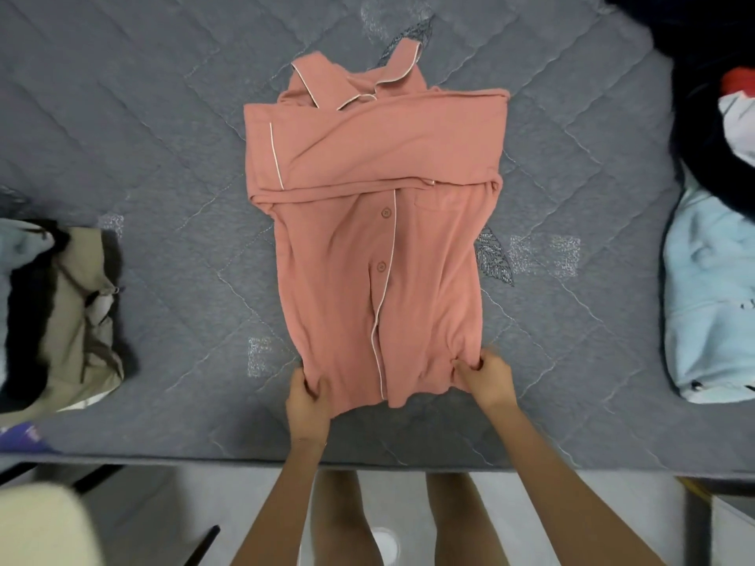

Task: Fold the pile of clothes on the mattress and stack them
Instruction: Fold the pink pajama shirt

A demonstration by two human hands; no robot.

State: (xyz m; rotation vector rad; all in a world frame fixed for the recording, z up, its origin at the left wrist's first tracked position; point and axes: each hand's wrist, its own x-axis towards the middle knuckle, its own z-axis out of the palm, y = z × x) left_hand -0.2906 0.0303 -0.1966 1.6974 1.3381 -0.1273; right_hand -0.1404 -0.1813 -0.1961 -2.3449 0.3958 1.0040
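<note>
A salmon-pink button shirt (pixel 359 255) with white piping lies flat in the middle of the grey quilted mattress (pixel 171 165), collar at the far end, both sleeves folded across its chest. My left hand (pixel 308 396) pinches the near left corner of the hem. My right hand (pixel 488 375) grips the near right corner, bunching the cloth there. At the left edge lies a stack of folded clothes (pixel 61 316), beige on top with dark and pale layers. A heap of loose clothes (pixel 711 288) sits at the right edge, light blue in front, dark and white pieces behind.
The mattress's near edge (pixel 367 459) runs across the lower frame, with grey floor and my legs below it. A purple item (pixel 20 437) lies at the near left corner. A pale blurred object (pixel 45 524) fills the lower left.
</note>
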